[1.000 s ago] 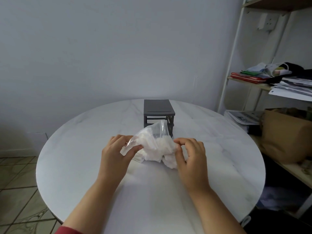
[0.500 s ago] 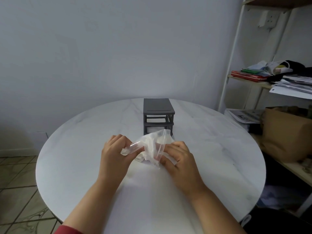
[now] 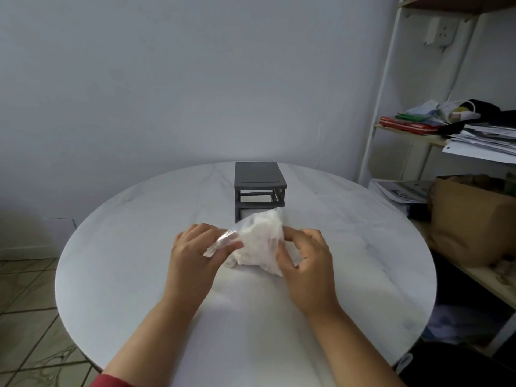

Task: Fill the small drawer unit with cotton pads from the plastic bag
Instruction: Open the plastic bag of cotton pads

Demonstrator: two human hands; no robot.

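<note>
A clear plastic bag (image 3: 259, 241) stuffed with white cotton pads lies on the round white table (image 3: 117, 261), just in front of a small dark grey drawer unit (image 3: 258, 180). My left hand (image 3: 192, 255) pinches the bag's left edge between thumb and fingers. My right hand (image 3: 305, 261) grips the bag's right side. The unit's upper slot looks empty and open at the front. Something white shows in the lower slot, partly hidden behind the bag.
A white metal shelf (image 3: 391, 79) stands to the right with stacked papers (image 3: 483, 138), red folders (image 3: 407, 127) and a brown paper bag (image 3: 469, 219). A grey wall rises behind the table. Tiled floor (image 3: 22, 317) shows at the lower left.
My right hand has shifted from over the bag's front to its right side. The bag now stands fuller and more upright. My left hand keeps its pinch on the left edge.
</note>
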